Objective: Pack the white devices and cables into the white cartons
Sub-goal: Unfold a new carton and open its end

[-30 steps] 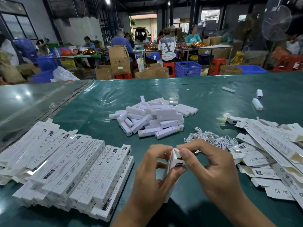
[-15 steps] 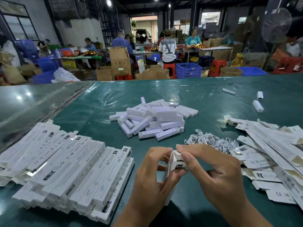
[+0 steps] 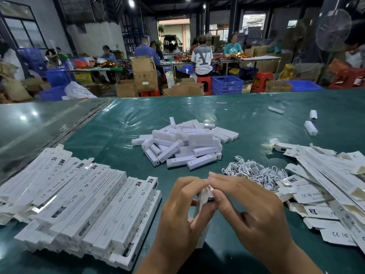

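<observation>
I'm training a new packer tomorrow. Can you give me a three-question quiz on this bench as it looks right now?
1. True or false: both hands hold one white carton.
2. Which lies nearest the right hand? A) pile of white devices B) heap of white cables C) stack of closed cartons
3. Fill in: the flat, unfolded cartons lie on the person's ___ side.

Key: 1 true, the left hand and right hand both have a grip on it; 2 B; 3 right.

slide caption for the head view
Both hands close a white carton on the green table between devices and cables.
</observation>
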{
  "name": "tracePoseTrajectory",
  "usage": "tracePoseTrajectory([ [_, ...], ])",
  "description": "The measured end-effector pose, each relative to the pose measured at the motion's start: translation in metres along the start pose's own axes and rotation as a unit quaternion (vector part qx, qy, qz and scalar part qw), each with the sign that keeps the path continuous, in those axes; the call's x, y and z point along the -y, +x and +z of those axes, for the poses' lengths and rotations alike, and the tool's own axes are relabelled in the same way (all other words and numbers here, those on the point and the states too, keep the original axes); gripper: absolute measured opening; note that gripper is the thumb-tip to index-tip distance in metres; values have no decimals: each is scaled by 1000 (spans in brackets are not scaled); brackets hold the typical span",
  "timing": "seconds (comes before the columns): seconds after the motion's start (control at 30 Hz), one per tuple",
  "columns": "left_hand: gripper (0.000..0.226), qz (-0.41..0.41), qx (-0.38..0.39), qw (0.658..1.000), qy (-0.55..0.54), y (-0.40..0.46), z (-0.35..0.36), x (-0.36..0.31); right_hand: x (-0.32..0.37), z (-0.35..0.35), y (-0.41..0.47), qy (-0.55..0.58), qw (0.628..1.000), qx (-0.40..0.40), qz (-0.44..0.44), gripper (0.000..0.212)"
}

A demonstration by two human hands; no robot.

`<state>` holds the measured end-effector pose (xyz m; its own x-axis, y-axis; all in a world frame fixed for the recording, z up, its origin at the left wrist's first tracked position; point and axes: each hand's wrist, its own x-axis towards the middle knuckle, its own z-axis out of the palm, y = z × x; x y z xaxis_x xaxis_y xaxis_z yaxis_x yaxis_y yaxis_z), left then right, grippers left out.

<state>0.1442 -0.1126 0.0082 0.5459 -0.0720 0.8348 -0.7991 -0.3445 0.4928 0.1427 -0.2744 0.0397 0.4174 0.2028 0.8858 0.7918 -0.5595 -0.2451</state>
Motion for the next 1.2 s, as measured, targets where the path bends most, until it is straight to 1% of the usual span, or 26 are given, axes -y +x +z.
tracePoseTrajectory([
  [0.13,34,-23,-1,1000,-8,0,1,-3,-1,-2,3,33,999,-12,40,23],
  [0.37,35,-1,12,1000,3,1,0,-3,0,-1,2,62,995,-24,75,19],
  [0.5,36,7,10,1000,6,1,0,-2,1,0,1,53,996,-23,62,20],
  [0.63,37,32,10,999,13,1,-1,-2,0,0,1,34,999,-8,24,22],
  [0.7,33,40,13,999,21,2,-1,-1,0,-1,1,31,999,-4,14,24],
  [0.8,28,40,12,998,38,2,-1,-1,-1,-3,2,39,999,0,22,35],
  [0.97,24,34,5,999,33,2,-2,2,-5,-2,-2,82,996,32,-6,37],
  [1.03,26,-8,-1,1000,2,2,-3,-1,-6,-1,-4,90,995,32,-2,40],
  [1.1,31,-84,6,995,-44,0,-3,-4,-7,0,-4,94,995,29,6,38],
  [1.13,36,-116,24,992,-53,-1,-3,-2,-8,1,-5,94,995,30,11,34],
  [1.17,42,-142,60,987,-47,-2,-4,1,-9,3,-5,94,995,29,23,28],
  [1.2,48,-169,115,978,-29,-3,-6,5,-11,5,-4,95,994,25,49,21],
])
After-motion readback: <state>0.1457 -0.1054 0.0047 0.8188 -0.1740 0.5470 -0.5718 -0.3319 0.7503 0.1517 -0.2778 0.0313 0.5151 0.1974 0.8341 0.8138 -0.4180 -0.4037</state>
